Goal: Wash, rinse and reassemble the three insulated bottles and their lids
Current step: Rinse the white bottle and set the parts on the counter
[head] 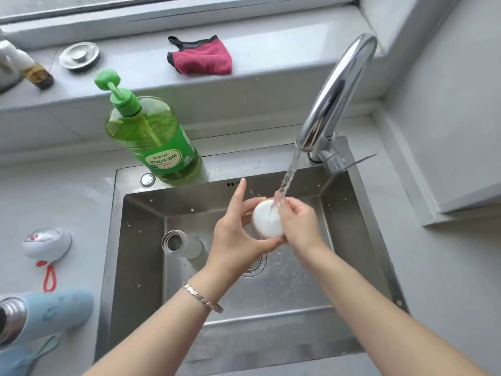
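Observation:
Over the steel sink (141, 240) I hold a round white lid (267, 219) under the running tap water. My left hand (238, 232) grips it from the left with the index finger raised. My right hand (296, 221) holds its right side, fingers curled over the edge. A white bottle (187, 244) lies on its side in the basin, open steel mouth facing left, partly hidden by my left wrist. A light blue bottle (46, 316) lies on the counter at lower left. A white lid with a red strap (46, 244) rests on the counter left of the sink.
The chrome faucet (333, 99) arcs over the sink's back right, its lever (357, 161) pointing right. A green dish soap pump bottle (154, 134) stands at the sink's back rim. On the sill lie a pink cloth (203, 59), a metal drain stopper (80, 55) and small bottles (32, 70).

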Demonstrator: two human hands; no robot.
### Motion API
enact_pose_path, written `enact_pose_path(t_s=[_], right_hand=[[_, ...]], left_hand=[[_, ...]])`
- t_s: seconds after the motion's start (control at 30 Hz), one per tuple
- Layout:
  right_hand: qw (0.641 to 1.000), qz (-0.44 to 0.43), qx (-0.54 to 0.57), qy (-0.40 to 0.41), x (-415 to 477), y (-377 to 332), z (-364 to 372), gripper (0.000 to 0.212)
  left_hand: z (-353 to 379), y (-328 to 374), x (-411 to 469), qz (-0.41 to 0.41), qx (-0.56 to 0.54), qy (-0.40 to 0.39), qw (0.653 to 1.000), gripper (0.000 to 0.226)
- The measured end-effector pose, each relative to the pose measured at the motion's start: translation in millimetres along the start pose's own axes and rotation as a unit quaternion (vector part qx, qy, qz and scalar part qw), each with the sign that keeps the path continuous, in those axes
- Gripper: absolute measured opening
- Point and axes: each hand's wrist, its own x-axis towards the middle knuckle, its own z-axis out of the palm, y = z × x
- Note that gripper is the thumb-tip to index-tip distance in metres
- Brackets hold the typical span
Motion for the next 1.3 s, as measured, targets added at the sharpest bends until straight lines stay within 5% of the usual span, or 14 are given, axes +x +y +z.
enact_pose_path(t_s=[0.07, 0.17, 0.3, 0.43, 0.57, 0.67, 0.8, 1.0, 1.13, 1.3], right_hand=[[0.999, -0.012, 0.011, -0.046, -7, 2, -1, 0.006], [0.997, -0.011, -0.071, -0.040, -12, 7, 3, 0.040], [0.982, -0.011, -0.188, 0.001, -12, -4, 8, 0.044], [0.995, -0.026, -0.096, -0.019, -14, -1, 3, 0.032], [0.993, 0.077, -0.011, -0.085, -20, -2, -12, 0.034], [0.989, 0.012, -0.072, -0.126, -24, 0, -28, 0.023], [0.973, -0.103, -0.160, -0.128, -19, 1, -42, 0.017], [0.987, -0.014, 0.017, -0.161, -16, -4, -37, 0.029], [0.988, -0.008, 0.008, -0.157, -15, 3, -38, 0.051], [0.989, -0.043, -0.026, -0.140, -22, -6, -37, 0.046]], left_hand=[[1, 2, -1, -0.005, -0.007, 0.003, 1.000, 0.113], [2, 3, -6, 0.022, 0.015, -0.003, 1.000, 0.109], [-3, 0, -11, 0.045, 0.017, -0.011, 0.999, 0.112], [-10, -1, -12, 0.001, -0.047, -0.032, 0.998, 0.110], [-7, 0, -9, -0.077, -0.079, -0.037, 0.993, 0.064], [-2, 14, -1, -0.186, -0.134, -0.047, 0.972, 0.012], [-1, 23, 5, -0.265, -0.171, -0.145, 0.938, 0.048], [-4, 24, 8, -0.242, -0.247, -0.157, 0.925, 0.032], [-12, 21, 3, -0.223, -0.240, -0.181, 0.927, 0.009], [0, 20, 5, -0.228, -0.208, -0.131, 0.942, 0.020]])
